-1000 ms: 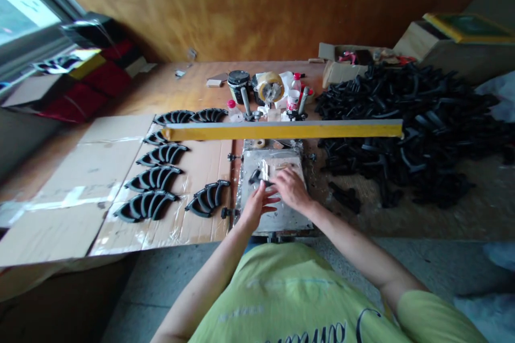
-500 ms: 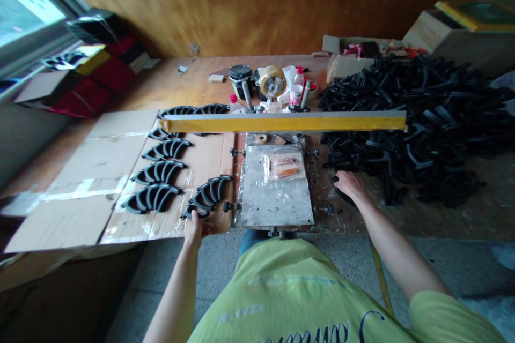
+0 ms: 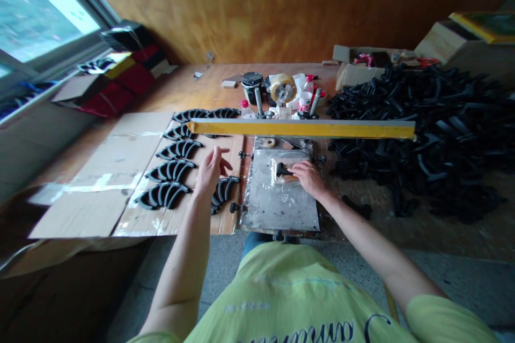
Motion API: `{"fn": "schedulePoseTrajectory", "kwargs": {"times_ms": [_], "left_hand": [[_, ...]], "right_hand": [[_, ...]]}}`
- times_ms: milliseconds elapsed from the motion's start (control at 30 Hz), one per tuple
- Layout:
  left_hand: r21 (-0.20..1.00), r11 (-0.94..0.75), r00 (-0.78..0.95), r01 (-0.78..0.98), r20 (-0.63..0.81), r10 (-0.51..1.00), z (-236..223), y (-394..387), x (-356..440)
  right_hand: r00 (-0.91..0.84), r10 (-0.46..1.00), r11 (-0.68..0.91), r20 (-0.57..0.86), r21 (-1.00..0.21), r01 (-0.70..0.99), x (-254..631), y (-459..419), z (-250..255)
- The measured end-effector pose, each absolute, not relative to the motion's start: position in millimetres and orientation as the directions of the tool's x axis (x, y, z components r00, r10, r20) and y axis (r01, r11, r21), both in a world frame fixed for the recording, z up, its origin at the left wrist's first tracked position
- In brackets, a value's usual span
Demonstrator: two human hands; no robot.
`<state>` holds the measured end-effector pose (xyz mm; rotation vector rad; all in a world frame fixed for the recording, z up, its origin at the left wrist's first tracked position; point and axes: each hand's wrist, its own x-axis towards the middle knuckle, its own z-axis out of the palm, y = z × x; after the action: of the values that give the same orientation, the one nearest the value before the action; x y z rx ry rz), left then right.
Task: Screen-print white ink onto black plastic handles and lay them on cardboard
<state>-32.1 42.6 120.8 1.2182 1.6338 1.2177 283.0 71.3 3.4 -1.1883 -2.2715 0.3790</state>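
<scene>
The right hand (image 3: 309, 178) is pinching a black piece (image 3: 281, 169) over the upper middle of the metal plate (image 3: 261, 209); whether the piece is touching the plate cannot be told. The left hand (image 3: 211, 169) is hovering above the cardboard (image 3: 132, 144), its fingers loosely spread.

A brown tabletop (image 3: 193, 88) is stretching across the view, with a wooden panel (image 3: 261, 21) standing along its far side. Grey floor (image 3: 221, 262) is showing below the near edge. At the far left a window (image 3: 44, 10) is letting in light. A heap (image 3: 422, 128) of black parts is covering much of the table's right side. The cardboard is covering the left front, and fan-shaped sets (image 3: 171, 170) of curved black parts are lying on it, one partly hidden by the left arm. A yellow bar (image 3: 301, 129) is running crosswise beyond the plate. Red boxes (image 3: 100, 96) are sitting near the window. Beyond the bar, a tub (image 3: 252, 86), a tape roll (image 3: 277, 84), a bottle (image 3: 308, 84) and a cup (image 3: 304, 101) are standing close together.
</scene>
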Motion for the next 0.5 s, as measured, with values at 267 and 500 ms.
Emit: {"fn": "schedulePoseTrajectory", "kwargs": {"times_ms": [267, 500], "left_hand": [[0.995, -0.095, -0.190, 0.022, 0.097, 0.977, 177.4, 66.5, 25.4], [0.997, -0.075, -0.209, 0.020, 0.078, 0.975, 173.5, 59.0, 22.1]], "right_hand": [[-0.491, 0.817, 0.574, 0.303, -0.341, 0.745, 282.0, 66.7, -1.2], [-0.501, 0.830, 0.556, 0.244, -0.301, 0.775, 282.9, 62.0, 15.2]]}}
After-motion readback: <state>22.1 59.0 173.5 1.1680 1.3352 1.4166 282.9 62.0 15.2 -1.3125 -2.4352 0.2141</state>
